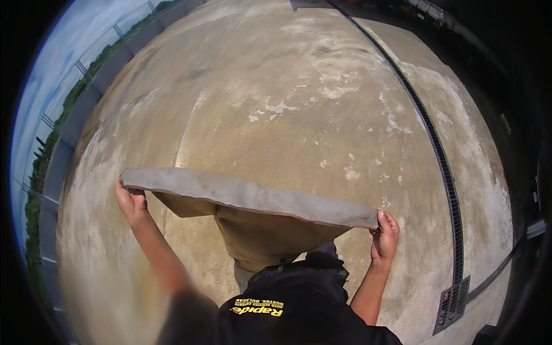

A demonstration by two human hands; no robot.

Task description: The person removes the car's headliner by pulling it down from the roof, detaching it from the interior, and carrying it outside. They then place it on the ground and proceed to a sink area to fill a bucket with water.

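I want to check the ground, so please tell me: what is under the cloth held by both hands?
Concrete ground shows around the cloth, which is held between the left hand and the right hand. What lies directly beneath it is covered, so I cannot tell.

yellow printed lettering (259,308), on the black shirt (322,322)

Two hands (134,202) (385,237) have one cloth (253,195) between their fingers (392,222). Below these fingers is one shirt (290,316), and to their right one wide grate (452,305).
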